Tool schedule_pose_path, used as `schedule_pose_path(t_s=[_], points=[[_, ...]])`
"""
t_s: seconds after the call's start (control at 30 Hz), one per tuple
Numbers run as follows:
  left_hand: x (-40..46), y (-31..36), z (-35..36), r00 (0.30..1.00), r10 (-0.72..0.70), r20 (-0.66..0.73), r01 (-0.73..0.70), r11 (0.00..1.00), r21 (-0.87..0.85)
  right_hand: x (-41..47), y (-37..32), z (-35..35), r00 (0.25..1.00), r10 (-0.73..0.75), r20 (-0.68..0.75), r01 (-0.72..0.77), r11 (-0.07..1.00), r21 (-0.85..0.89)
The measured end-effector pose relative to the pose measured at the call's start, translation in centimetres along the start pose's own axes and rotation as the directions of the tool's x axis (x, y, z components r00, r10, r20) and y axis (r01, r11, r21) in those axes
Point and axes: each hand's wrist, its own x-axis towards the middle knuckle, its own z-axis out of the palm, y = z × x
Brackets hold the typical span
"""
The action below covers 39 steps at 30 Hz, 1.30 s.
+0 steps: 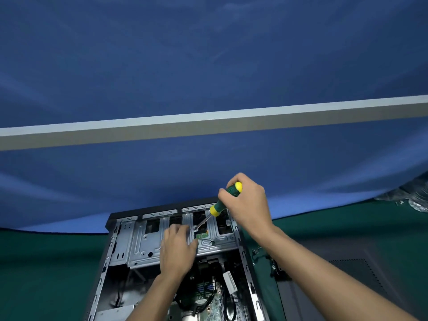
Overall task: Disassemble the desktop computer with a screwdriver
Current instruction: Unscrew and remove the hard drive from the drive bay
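An open desktop computer case (120, 246) lies on its side on a green table, its grey metal drive cage (143, 242) at the far end. My right hand (247, 205) grips a green and yellow screwdriver (220, 205), its shaft slanting down-left with the tip at a small green part on the cage (201, 236). My left hand (178, 249) rests on the cage just left of the tip, fingers blurred and lying fairly straight. The motherboard (208, 304) and cables show in the near part of the case.
The removed dark side panel (335, 274) lies flat to the right of the case, with a small black part and wires (275, 267) beside it. A blue backdrop (208, 66) with a grey bar (208, 126) hangs behind. Crumpled plastic (414, 200) sits at far right.
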Motion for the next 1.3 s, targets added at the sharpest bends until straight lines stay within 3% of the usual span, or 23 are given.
schedule_pose_path(t_s=[0.17, 0.37, 0.83, 1.3], points=[[-0.2, -1.5, 1.2, 0.998, 0.042, 0.053, -0.04, 0.998, -0.038, 1.9, -0.7, 1.1, 0.994, -0.099, 0.038, 0.104, 0.982, -0.159], [0.2, -1.7, 1.1, 0.996, 0.07, 0.059, -0.064, 0.993, -0.097, 3.2, -0.4, 2.6, 0.992, -0.101, 0.07, 0.115, 0.964, -0.24], [0.2, -1.9, 1.3, 0.998, 0.058, 0.015, -0.055, 0.988, -0.144, 4.0, -0.3, 4.3, 0.994, -0.08, 0.078, 0.096, 0.969, -0.226], [0.2, -1.8, 1.2, 0.997, 0.062, 0.036, -0.057, 0.988, -0.142, 3.8, -1.1, 4.7, 0.981, -0.171, 0.094, 0.191, 0.942, -0.276]])
